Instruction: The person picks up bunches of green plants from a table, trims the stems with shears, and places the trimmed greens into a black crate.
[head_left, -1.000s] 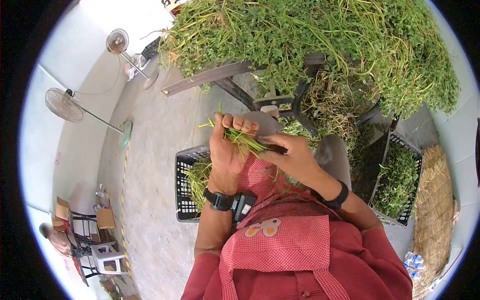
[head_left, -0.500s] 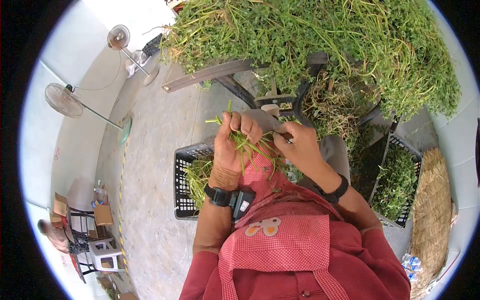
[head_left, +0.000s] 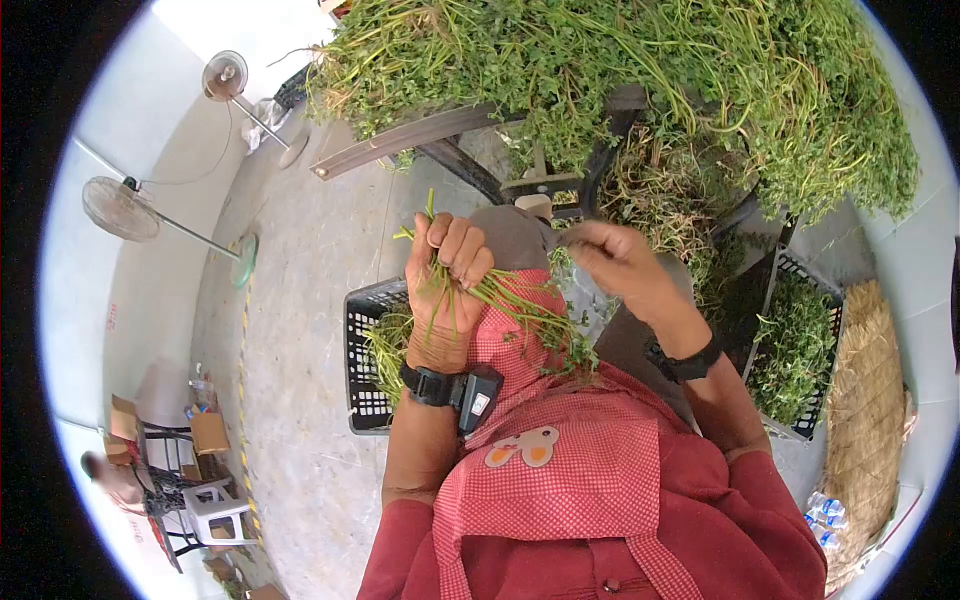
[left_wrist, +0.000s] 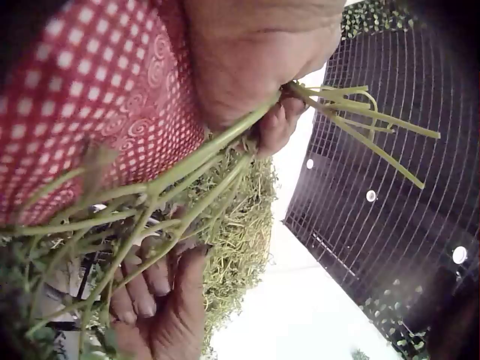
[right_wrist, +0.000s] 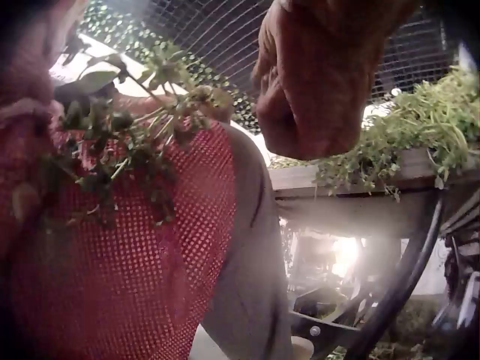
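Note:
In the head view my left hand (head_left: 447,270) grips a small bunch of green leafy stems (head_left: 505,298). Cut-looking stem ends stick out above the fist, and the leafy ends trail down to the right over the red checked apron (head_left: 560,480). The left wrist view shows the stems (left_wrist: 180,176) running through that hand's grasp. My right hand (head_left: 625,268) is apart from the bunch, off to its right, its fingers bent and their tips blurred. Whether it pinches anything I cannot tell. Up close in the right wrist view, the right hand (right_wrist: 319,97) looks curled.
A large heap of greens (head_left: 600,70) covers a table in front. Beneath it lies a pile of discarded-looking stalks (head_left: 665,190). Black crates stand at left (head_left: 352,375) and right (head_left: 800,415), both with greens inside. A rolled straw mat (head_left: 860,440) lies far right; fans (head_left: 120,210) stand left.
My right hand has moved from beside the bunch up and to the right, away from it. The left hand keeps its grip and has shifted slightly left; the leafy ends now hang lower.

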